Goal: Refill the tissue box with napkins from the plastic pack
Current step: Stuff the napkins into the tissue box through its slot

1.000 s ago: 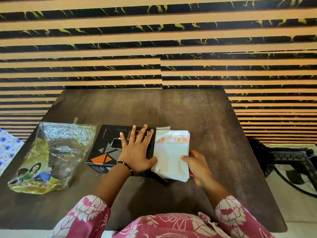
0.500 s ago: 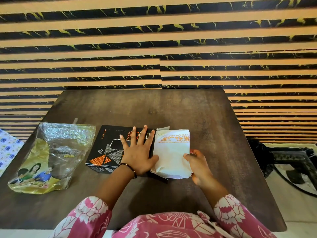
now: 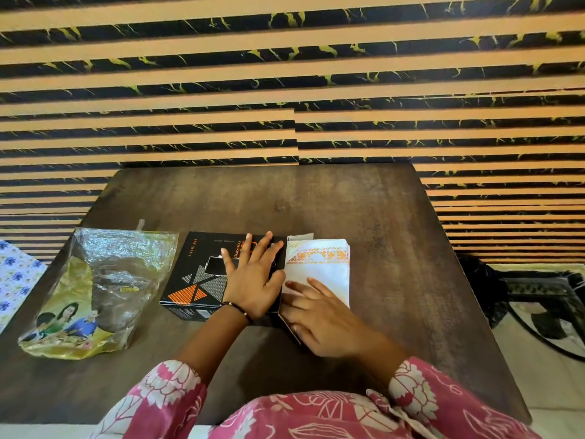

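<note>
Two hands: left hand (image 3: 253,280) is spread flat on the tissue box (image 3: 202,280); right hand (image 3: 319,315), fingers extended, presses the napkins (image 3: 319,264) sideways into the box's open end. Bunching against the flap is risked.

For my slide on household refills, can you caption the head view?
Left hand steadies the black box while right hand presses napkins into its open end.

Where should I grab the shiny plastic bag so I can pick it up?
Probably best to pinch the crinkly clear top of the plastic bag, coming from above at the end farther from you. It lies flat on the table, looks nearly empty and floppy, and its loose upper film stands up in folds a hand could gather. The left hand is nearer to it.
</note>
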A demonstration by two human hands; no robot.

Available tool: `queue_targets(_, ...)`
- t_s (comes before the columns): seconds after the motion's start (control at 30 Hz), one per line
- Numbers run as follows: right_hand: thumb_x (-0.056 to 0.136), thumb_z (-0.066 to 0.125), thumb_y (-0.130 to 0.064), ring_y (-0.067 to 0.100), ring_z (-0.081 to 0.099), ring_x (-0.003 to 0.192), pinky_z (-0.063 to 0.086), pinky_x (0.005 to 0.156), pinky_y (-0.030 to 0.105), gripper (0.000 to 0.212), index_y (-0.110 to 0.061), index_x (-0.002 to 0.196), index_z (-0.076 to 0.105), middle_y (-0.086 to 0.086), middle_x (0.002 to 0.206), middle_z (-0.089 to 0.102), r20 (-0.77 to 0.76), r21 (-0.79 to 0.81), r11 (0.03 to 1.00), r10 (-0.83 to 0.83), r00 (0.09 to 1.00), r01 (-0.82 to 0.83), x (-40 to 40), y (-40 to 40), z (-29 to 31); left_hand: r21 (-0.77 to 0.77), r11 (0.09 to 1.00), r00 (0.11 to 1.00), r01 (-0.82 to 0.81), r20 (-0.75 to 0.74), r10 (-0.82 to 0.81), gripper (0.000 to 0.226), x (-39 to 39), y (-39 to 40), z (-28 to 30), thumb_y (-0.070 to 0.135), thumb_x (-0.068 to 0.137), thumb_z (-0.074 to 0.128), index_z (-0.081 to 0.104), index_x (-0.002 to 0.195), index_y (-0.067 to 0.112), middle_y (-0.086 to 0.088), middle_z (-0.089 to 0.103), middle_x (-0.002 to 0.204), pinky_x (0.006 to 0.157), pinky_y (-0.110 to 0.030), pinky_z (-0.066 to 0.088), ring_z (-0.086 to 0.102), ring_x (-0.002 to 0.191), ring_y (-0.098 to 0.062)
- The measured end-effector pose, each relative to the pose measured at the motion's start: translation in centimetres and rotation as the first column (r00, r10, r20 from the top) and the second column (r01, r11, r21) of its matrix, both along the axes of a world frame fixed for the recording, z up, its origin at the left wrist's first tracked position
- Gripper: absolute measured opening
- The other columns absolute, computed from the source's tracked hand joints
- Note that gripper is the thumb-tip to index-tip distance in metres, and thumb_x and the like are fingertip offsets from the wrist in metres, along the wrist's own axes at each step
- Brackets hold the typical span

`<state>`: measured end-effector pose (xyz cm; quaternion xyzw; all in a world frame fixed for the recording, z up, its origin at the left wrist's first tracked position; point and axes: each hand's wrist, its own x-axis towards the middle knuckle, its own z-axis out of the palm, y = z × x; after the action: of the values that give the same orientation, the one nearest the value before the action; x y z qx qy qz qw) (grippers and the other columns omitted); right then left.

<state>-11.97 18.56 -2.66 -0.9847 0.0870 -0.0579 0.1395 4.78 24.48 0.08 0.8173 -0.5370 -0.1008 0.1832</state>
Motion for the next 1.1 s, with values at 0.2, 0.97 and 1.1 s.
queue_targets(0.2, 0.088, 0.041, -0.029, 0.027, 0.017, 0.145, 0.005, 0.115, 0.059, 0.042, -0.022, 0.128, 0.052, 0.006, 0.15, 0.036, -0.134, -0.092, 0.995, 0.024, 0.991, -0.036, 1.8, -0.2, -1.3, 0.026, 0.999, 0.999, 0.023, 0.048, -0.025, 0.078, 0.0, 0.3, -0.3, 0.056, 0.068, 0.013, 0.026, 0.141, 0.033, 0.011, 0.011, 0.156, 0.106, -0.059, -0.018, -0.009, 0.144, -0.019)
queue_targets(0.97, 0.079, 0.049, -0.001, 0.021, 0.054, 0.109, 0.043, 0.097, 0.035, 0.031, -0.012, 0.102, 0.067, 0.006, 0.11, 0.065, 0.205, 0.601, 0.647, -0.693, 0.691, 0.47, 1.4, -2.1, 1.1, 0.045, 0.999, 0.998, -0.007, 0.07, 0.004, 0.078, -0.2, -0.2, -0.1, 0.053, 0.066, 0.012, 0.025, 0.141, 0.035, 0.011, 0.012, 0.156, 0.107, -0.061, -0.015, -0.007, 0.144, -0.02)
queue_targets(1.1, 0.084, 0.058, -0.025, 0.028, 0.042, 0.127, 0.033, 0.109, 0.044, 0.05, -0.011, 0.13, 0.046, 0.008, 0.132, 0.051, -0.207, 0.698, 0.189, -0.87, 0.447, 0.691, 0.2, -5.3, 0.1, 0.057, 0.998, 0.996, -0.006, 0.089, 0.001, 0.08, -0.2, -0.3, 0.0, 0.054, 0.066, 0.009, 0.023, 0.142, 0.035, 0.009, 0.011, 0.156, 0.106, -0.061, -0.017, -0.007, 0.144, -0.021)
